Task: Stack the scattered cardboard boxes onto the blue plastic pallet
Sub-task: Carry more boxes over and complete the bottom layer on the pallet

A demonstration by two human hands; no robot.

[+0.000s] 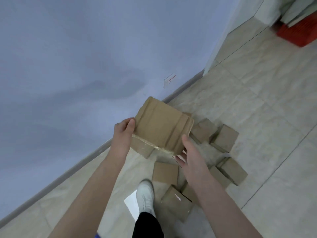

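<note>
A person holds a big brown cardboard box (161, 127) up in the air with both hands. The box is made of soft, bent card. Its top is flat and looks almost square, so I cannot tell which side is the long one. Two deep folds run over the top, from the far side to the near side. Shiny clear tape runs along the near edge. The box is tipped. Its far corner is up and points at the pale blue wall (68, 66), and its near edge is lower.

The left hand (124, 134) is on the left side of the big box. Its grip is closed on that edge, with the thumb on top. The right hand (192, 157) is at the near right corner of the big box. Its thumb presses the side and its fingers reach under, so it grips the box too.

Below and to the right of the big box, small brown cardboard boxes (224, 138) lie on the shiny beige tiled floor (257, 100). They are blocky with flat sides, and they point all different ways. Some touch each other.

Below the big box, a white shoe (145, 194) stands on the floor. Far up and to the right of the big box sits a red ribbed crate (298, 33).
</note>
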